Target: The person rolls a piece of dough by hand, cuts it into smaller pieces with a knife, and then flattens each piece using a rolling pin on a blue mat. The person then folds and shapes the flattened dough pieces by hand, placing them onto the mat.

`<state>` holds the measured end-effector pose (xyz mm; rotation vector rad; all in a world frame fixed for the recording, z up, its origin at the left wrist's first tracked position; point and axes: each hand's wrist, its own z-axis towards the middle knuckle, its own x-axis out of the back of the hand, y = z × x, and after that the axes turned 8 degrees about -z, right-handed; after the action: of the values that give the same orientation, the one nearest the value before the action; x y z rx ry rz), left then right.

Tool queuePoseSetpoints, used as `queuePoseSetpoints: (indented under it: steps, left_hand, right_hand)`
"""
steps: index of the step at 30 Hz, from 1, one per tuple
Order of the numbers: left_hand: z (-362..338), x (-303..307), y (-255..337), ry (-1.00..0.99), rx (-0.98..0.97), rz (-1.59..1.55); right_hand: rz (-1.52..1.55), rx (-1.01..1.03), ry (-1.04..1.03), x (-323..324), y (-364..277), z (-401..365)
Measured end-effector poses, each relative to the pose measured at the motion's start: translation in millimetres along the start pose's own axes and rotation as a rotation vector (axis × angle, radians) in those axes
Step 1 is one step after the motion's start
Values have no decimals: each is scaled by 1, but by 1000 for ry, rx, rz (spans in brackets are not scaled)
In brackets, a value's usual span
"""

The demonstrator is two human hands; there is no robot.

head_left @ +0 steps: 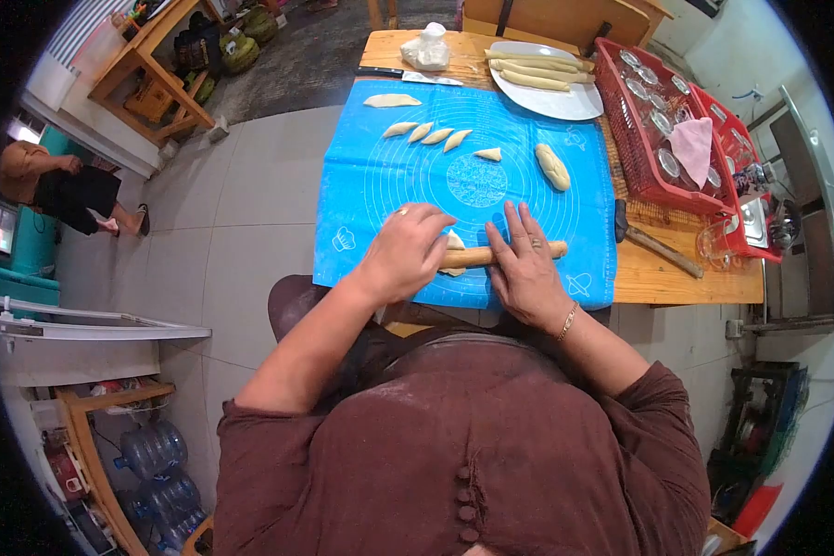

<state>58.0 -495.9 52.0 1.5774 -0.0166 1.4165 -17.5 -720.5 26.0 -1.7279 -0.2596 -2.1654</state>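
A wooden rolling pin lies across the near part of a blue baking mat, over a small piece of dough. My left hand has its fingers curled at the pin's left end; its thumb and grip are partly hidden. Over the right part of the pin, my right hand rests palm down, fingers stretched out. Farther up the mat are a flat dough strip, several small pointed dough pieces, a dough triangle and a braided dough roll.
Dough rolls sit on a white plate beside a knife and a white bag. Right are a hammer-like tool and a red basket of glasses. A person is at far left.
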Motion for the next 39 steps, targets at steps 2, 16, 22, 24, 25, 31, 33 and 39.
queuePoseSetpoints:
  steps: [2,16,22,24,25,31,33,39]
  left_hand:
    - [19,3,-3,-77,-19,-162]
    - [68,27,-3,-715,247,-261]
    - [60,24,-31,-541,523,-762]
    - [60,27,-32,-537,553,-755]
    - [60,30,-31,-532,584,-748]
    - [70,43,1,-203,526,-728]
    - [73,41,16,-134,533,-756]
    - [48,-12,6,466,714,-1063]
  right_hand:
    - [56,-10,33,0,-1,2]
    - [164,23,164,8,2,1]
    - [201,-4,302,15,5,-6]
    - [211,-35,336,18,8,-9]
    - [229,-61,339,21,10,-12]
    - [307,-251,371,46,33,-25]
    - [372,-373,446,53,41,-25]
    - [288,-384,493,57,54,-22]
